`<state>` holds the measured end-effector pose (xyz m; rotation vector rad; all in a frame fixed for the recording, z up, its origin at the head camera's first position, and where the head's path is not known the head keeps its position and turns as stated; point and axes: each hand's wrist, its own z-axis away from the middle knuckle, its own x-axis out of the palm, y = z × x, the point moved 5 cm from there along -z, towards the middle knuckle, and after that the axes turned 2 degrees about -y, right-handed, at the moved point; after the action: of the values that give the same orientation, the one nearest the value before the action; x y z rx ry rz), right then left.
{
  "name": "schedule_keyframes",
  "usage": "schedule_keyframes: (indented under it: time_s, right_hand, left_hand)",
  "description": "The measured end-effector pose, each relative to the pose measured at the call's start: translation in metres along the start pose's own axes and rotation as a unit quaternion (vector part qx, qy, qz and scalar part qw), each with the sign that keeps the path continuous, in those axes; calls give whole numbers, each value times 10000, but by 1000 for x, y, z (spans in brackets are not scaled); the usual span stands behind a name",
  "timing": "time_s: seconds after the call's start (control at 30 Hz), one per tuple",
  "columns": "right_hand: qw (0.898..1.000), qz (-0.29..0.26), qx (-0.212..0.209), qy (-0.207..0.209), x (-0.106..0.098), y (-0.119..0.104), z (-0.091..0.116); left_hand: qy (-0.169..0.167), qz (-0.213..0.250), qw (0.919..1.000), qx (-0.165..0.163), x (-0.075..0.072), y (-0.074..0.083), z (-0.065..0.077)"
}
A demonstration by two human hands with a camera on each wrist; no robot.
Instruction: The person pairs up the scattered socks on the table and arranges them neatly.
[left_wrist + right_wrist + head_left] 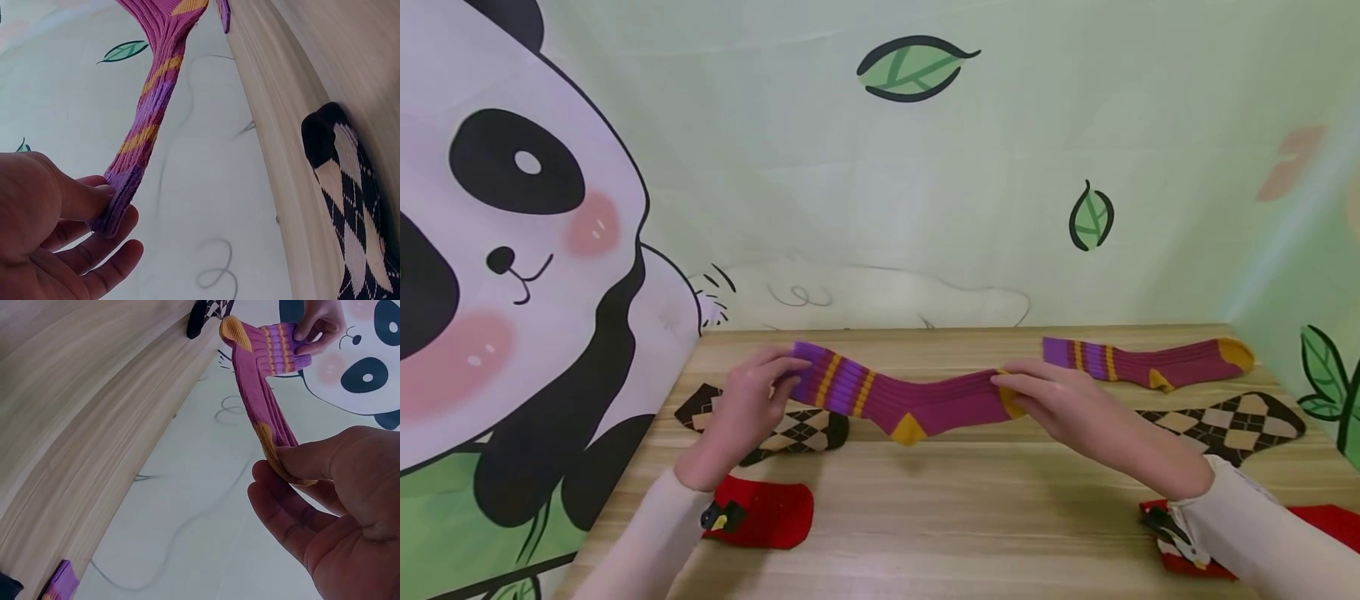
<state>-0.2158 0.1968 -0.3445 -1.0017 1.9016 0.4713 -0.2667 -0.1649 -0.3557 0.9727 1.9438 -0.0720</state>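
Note:
A magenta sock [943, 402] with purple and yellow stripes hangs stretched above the table between both hands, its yellow heel at the bottom. My left hand [748, 408] pinches the purple cuff between thumb and fingers. At the other end, the yellow toe is pinched by my right hand [1063, 404]. In the left wrist view the cuff of the sock [128, 181] lies flat under the thumb. The right wrist view shows the thumb pressing the toe of the sock [275, 450] against the fingers.
A matching striped sock [1180, 365] lies at the back right. Below it is an argyle sock [1240, 425]; another argyle sock [801, 433] lies behind my left hand. Red socks [775, 512] lie near each forearm on the wooden table [940, 525]. A panda-printed backdrop [820, 192] stands behind.

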Motion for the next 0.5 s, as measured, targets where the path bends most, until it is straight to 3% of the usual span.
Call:
schedule_keyframes:
  time_s: [0.3,0.5]
  right_hand:
    - [9980,-70,420,-461,-3,2,10]
    - [9976,-46,423,-543,-3,4,20]
  left_hand:
    - [-25,103,9999,135,6,9,4]
    - [-61,285,9992,281,14,14,5]
